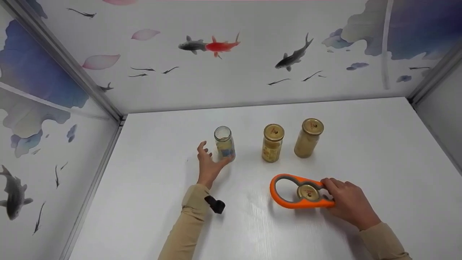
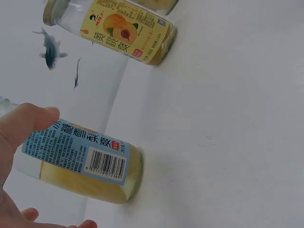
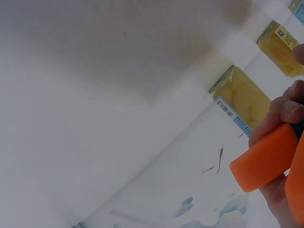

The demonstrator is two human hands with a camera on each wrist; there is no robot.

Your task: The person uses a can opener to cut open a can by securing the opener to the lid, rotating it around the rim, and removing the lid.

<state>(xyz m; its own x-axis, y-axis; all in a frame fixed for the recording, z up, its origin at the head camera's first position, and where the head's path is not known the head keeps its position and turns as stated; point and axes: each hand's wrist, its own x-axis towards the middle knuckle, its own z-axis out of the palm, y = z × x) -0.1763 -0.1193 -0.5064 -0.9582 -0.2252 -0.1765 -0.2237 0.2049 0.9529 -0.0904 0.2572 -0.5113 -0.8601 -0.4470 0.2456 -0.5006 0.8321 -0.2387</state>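
Note:
An uncapped glass jar (image 1: 224,142) with a blue label stands upright at left, pale yellow contents inside. Around it my left hand (image 1: 209,168) is spread, thumb at the jar's near side and fingers apart from it. In the left wrist view the thumb (image 2: 33,121) overlaps the jar's blue label (image 2: 80,149). My right hand (image 1: 348,200) grips one end of an orange jar opener (image 1: 285,202) with grey inner edges. A gold lid (image 1: 308,193) shows inside one of the opener's rings. In the right wrist view, orange handle parts (image 3: 261,159) show beside the curled fingers.
Two capped jars stand right of the uncapped one: a yellow-labelled jar (image 1: 272,142) in the middle and another jar (image 1: 309,138) farther right. All are on a white table (image 1: 162,144). Fish-patterned panels (image 1: 245,83) rise behind and at the left.

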